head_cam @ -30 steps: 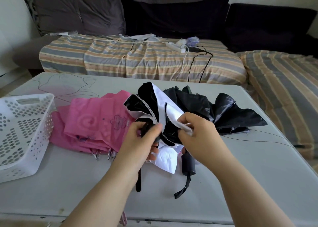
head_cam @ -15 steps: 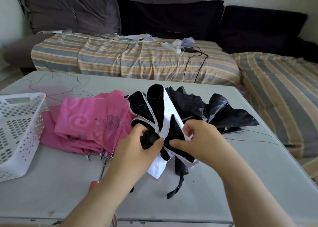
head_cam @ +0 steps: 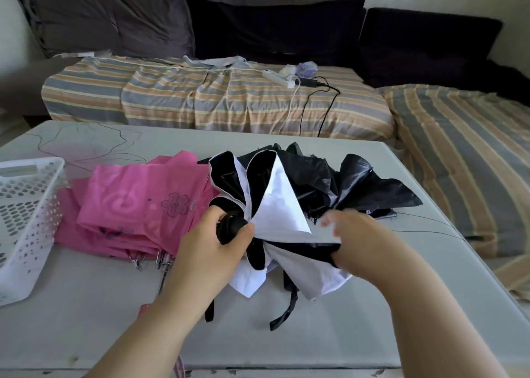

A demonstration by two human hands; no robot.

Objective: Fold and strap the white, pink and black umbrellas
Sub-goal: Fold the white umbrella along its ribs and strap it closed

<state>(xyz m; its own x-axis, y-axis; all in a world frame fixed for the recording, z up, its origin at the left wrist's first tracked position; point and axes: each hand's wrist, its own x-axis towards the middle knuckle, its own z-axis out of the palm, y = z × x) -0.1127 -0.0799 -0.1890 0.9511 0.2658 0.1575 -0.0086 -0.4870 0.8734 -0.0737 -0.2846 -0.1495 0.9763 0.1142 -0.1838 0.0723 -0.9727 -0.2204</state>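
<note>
The white umbrella, black on its inner side, lies loosely gathered in the middle of the table. My left hand grips its black round end. My right hand holds the white panels from the right, fingers curled into the fabric and partly blurred. Black straps hang from it toward the table's near edge. The pink umbrella lies collapsed and unstrapped to the left, its metal rib tips pointing toward me. The black umbrella lies loose behind and to the right of the white one.
A white perforated basket stands at the table's left edge. Beyond the table is a sofa with a striped cover, a power strip and cables.
My right hand has moved to the right and lower, drawing a white panel across the bundle. My left hand keeps its hold on the black end. The camera has tilted slightly.
</note>
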